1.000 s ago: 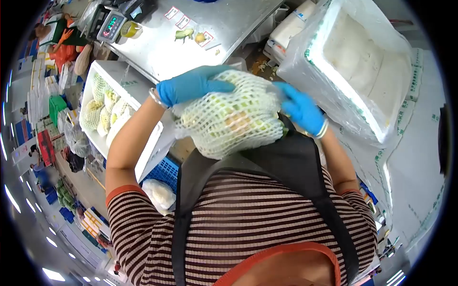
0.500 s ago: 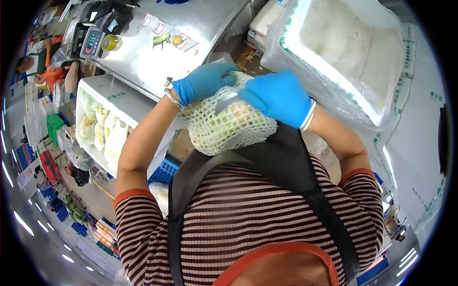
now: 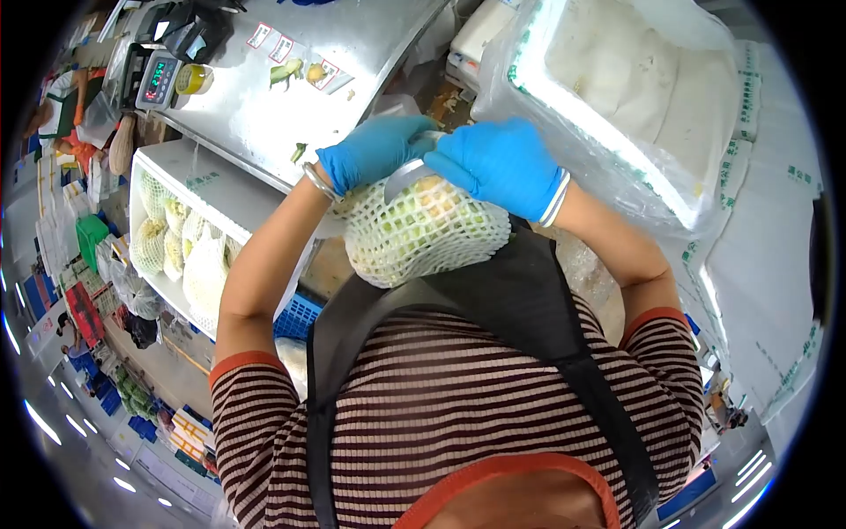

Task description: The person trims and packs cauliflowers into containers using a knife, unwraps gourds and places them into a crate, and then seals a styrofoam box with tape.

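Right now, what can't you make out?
Head view:
Gripped end of curved silver metal blade: covered by blue-gloved right hand.
Underside of pale green produce in white foam netting: hidden by its own bulk.
Print on rectangular red-and-white labels: too small.

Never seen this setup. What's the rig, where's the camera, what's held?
No machine here: just a person's two hands in blue gloves. The view is from a camera on that person's head, looking forward and down, so the striped shirt and dark apron fill the bottom.

The left hand grips net-wrapped produce; the right hand holds a curved blade over it.

On the metal table beyond are a digital scale, a yellow roll, printed labels and green scraps. A white box at left holds more netted produce.
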`<state>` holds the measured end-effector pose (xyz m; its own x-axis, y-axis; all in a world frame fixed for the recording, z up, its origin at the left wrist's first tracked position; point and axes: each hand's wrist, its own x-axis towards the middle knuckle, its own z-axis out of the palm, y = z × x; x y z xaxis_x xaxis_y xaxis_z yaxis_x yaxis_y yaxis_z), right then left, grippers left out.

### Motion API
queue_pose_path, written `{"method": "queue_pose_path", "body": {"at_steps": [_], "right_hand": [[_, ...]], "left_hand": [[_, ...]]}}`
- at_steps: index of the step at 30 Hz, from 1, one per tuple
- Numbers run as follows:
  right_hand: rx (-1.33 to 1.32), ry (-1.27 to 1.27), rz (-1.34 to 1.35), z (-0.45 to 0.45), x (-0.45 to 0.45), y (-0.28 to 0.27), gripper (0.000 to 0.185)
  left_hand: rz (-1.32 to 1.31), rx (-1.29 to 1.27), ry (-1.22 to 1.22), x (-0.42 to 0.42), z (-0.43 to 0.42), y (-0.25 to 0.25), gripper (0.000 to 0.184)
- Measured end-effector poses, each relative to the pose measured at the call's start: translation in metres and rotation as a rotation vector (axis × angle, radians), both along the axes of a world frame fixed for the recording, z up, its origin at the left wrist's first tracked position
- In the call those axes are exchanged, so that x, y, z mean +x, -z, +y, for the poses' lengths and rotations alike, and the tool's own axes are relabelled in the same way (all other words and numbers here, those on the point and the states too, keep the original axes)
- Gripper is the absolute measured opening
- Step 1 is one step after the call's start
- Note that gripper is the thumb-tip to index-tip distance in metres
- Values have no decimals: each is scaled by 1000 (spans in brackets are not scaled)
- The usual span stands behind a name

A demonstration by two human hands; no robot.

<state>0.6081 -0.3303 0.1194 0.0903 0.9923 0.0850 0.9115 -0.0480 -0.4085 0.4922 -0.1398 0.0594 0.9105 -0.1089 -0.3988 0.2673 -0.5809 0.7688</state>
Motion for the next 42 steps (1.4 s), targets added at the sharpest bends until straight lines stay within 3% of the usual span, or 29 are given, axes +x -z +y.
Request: {"method": "queue_pose_path", "body": {"at_steps": [4,9,12,13,16,19,21,23,26,27,30,31,33,35,36,37,40,42], "right_hand": [[28,-49,84,-25,3,7,33],[-189,-24,239,-54,-1,9,27],[-110,-40,245,-45,-6,4,29],[-145,-141,122,-41,-6,4,27],[-172,-111,365,-43,3,11,31],[-506,49,915,-66,13,25,43],[-579,307,1244,-92,21,48,55],[-675,295,1421,-112,41,54,58],[-665,440,1601,-117,41,54,57],[-609,523,1413,-119,39,81,51],[-202,647,1063,-69,22,76,45],[-296,563,1171,-49,30,61,32],[-129,340,1082,3,14,32,35],[-112,35,1010,53,-5,37,60],[-398,22,1083,61,-2,45,55],[-410,-20,1132,70,-4,38,47],[-336,95,1094,70,9,14,21],[-222,235,1295,67,18,29,13]], "left_hand": [[43,43,-31,-6,-12,-19,37],[59,56,-71,-13,-12,-14,40],[110,34,-41,-11,-11,-10,41],[115,41,-13,-6,-9,-6,40],[87,69,0,-8,-7,0,40],[106,76,-55,-21,1,10,38],[148,64,-104,-28,9,7,38],[84,82,-115,-45,24,24,40],[188,-17,-284,-60,33,17,41],[183,33,-285,-65,34,15,42],[68,34,-200,-79,41,25,44],[-30,105,-126,-78,38,18,45],[115,13,-274,-69,32,12,44],[13,67,-213,-67,32,17,40],[21,-5,-198,-67,34,-1,39],[58,209,-102,-70,37,18,45],[44,-185,-501,-109,46,-8,48],[256,-637,-655,-161,61,-9,57]]}}
